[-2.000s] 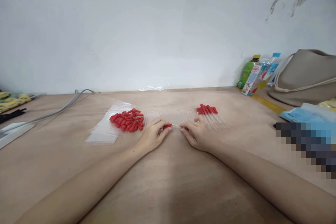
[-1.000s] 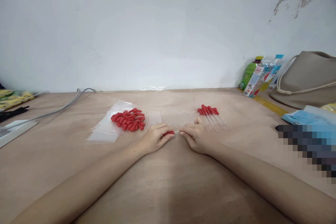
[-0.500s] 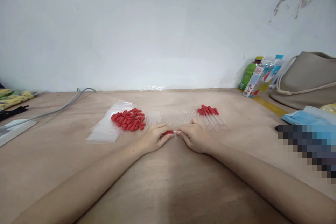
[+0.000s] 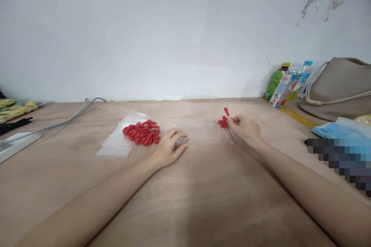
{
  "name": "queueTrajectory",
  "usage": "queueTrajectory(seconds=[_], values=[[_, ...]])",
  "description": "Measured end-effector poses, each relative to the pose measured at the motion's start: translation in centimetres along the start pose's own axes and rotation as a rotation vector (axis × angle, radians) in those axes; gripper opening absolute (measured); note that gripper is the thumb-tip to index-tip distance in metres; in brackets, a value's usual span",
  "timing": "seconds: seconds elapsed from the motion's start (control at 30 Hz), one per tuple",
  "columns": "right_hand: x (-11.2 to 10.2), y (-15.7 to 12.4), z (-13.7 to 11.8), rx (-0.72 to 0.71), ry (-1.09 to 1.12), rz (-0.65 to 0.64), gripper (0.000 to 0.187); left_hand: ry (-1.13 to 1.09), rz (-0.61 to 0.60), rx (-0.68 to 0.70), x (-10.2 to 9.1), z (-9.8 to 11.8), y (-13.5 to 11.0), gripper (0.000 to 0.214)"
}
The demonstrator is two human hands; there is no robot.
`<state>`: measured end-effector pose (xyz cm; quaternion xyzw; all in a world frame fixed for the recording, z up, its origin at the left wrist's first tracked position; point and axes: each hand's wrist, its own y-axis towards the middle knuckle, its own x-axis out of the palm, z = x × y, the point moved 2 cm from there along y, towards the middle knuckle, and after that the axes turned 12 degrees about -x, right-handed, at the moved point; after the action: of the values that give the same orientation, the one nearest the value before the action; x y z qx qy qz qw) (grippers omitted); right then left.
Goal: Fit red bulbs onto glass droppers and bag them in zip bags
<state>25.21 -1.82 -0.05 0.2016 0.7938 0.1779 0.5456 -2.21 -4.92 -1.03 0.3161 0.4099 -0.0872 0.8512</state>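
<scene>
My left hand [image 4: 170, 149] rests over the left part of a row of clear thin tubes [image 4: 203, 132], its fingers apart and nothing between them. To its left lies a heap of red rubber bulbs [image 4: 142, 133]. My right hand [image 4: 245, 127] is closed in a pinch on a dropper with a red bulb [image 4: 226, 112], whose tube is mostly hidden by the fingers. It is over a pile of assembled droppers [image 4: 223, 122], red bulbs toward the wall and clear tubes toward me; the hand covers part of this pile.
Clear plastic bags [image 4: 114, 142] lie partly under the bulbs. A grey cable [image 4: 69, 117] and a white power strip [image 4: 20, 144] are at the left. Bottles [image 4: 279, 87], a taupe bag [image 4: 339, 88] and a blue packet [image 4: 339, 129] stand or lie at the right.
My right hand has moved right and away from me, to the dropper pile, carrying the dropper. My left hand has let go of the red bulb and opened in nearly the same place.
</scene>
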Motion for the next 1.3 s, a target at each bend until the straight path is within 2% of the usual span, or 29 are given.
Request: queueTrajectory(seconds=[0.17, 0.27, 0.43, 0.53, 0.63, 0.8, 0.9, 1.0, 1.13, 1.23, 1.3], values=[[0.5, -0.3, 1.5, 0.028, -0.101, -0.07, 0.025, -0.017, -0.051, -0.017, 0.0, 0.1, 0.0, 0.022], [0.6, -0.6, 1.4, 0.032, -0.101, -0.07, 0.026, 0.003, -0.025, -0.003, 0.0, 0.1, 0.0, 0.019], [0.5, -1.0, -0.3, -0.057, -0.076, -0.02, 0.028, 0.073, 0.056, 0.04, -0.1, 0.1, 0.0, 0.015], [0.8, -1.4, -1.7, -0.148, -0.098, -0.087, 0.032, 0.089, 0.08, 0.033, -0.1, 0.0, 0.1, 0.014], [1.0, -1.7, -2.6, -0.172, -0.149, -0.17, 0.036, 0.101, 0.095, 0.031, -0.1, 0.0, 0.1, 0.013], [0.9, -1.9, -3.3, -0.191, -0.262, -0.262, 0.027, 0.139, 0.121, 0.014, 0.1, 0.0, 0.1, 0.012], [1.2, -2.1, -3.4, -0.238, -0.305, -0.27, 0.024, 0.178, 0.158, -0.031, 0.1, 0.1, 0.2, 0.013], [1.6, -2.4, -3.4, -0.265, -0.346, -0.201, 0.025, 0.222, 0.227, -0.077, -0.8, -0.3, 0.9, 0.014], [1.6, -3.3, -3.9, -0.354, -0.341, 0.052, 0.028, 0.374, 0.332, -0.217, -3.8, -2.5, 2.6, 0.017], [1.7, -4.0, -4.6, -0.469, -0.272, 0.172, 0.026, 0.561, 0.295, -0.404, -6.7, -5.1, 3.8, 0.018], [1.9, -4.3, -5.0, -0.531, -0.211, 0.19, 0.024, 0.651, 0.201, -0.516, -8.1, -6.8, 4.5, 0.022]])
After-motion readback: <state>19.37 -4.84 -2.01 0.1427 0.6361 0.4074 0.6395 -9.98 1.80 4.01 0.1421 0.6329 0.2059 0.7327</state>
